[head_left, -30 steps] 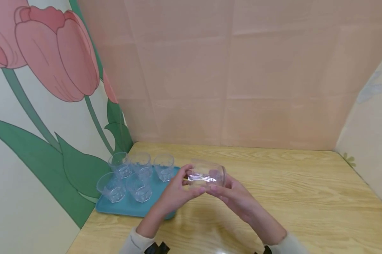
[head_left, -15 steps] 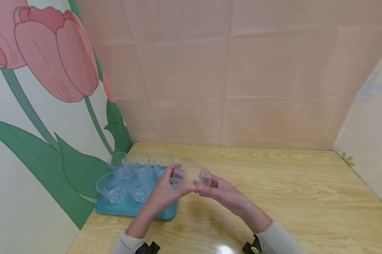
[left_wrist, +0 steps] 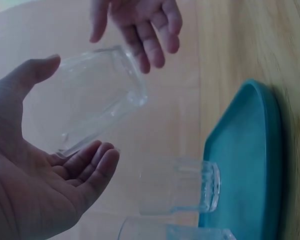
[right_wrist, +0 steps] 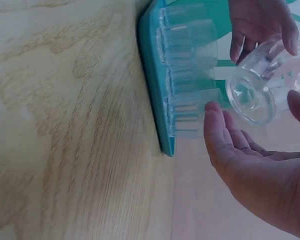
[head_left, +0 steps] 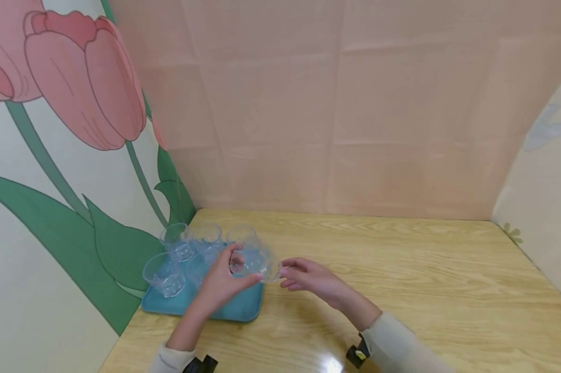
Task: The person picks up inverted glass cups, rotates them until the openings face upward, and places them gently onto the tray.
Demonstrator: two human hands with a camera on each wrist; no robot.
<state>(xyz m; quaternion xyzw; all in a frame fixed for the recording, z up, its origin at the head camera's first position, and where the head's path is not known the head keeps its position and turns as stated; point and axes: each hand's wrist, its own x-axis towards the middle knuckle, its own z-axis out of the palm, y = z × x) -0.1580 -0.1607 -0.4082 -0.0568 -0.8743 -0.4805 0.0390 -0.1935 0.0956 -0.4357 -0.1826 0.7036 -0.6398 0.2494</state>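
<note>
A clear drinking glass (head_left: 254, 262) is held tilted above the right part of a blue tray (head_left: 243, 309). My left hand (head_left: 220, 284) grips it around the mouth end, thumb on one side and fingers on the other, as the left wrist view shows with the glass (left_wrist: 90, 97). Just off its base is my right hand (head_left: 313, 281), fingers loosely extended. In the right wrist view the right hand (right_wrist: 262, 165) has its fingers apart from the thick base of the glass (right_wrist: 252, 97). Several similar glasses (head_left: 166, 282) stand upright on the tray.
The tray sits at the left of a wooden table (head_left: 402, 290), close to a wall painted with tulips (head_left: 75, 77). A pinkish cloth backdrop (head_left: 336, 129) rises behind the table's far edge. Another pale wall (head_left: 546, 207) borders the right side.
Both hands have moved left, bringing the glass from over the table to over the tray's right side. The glass has turned, and the right hand has let go of its base.
</note>
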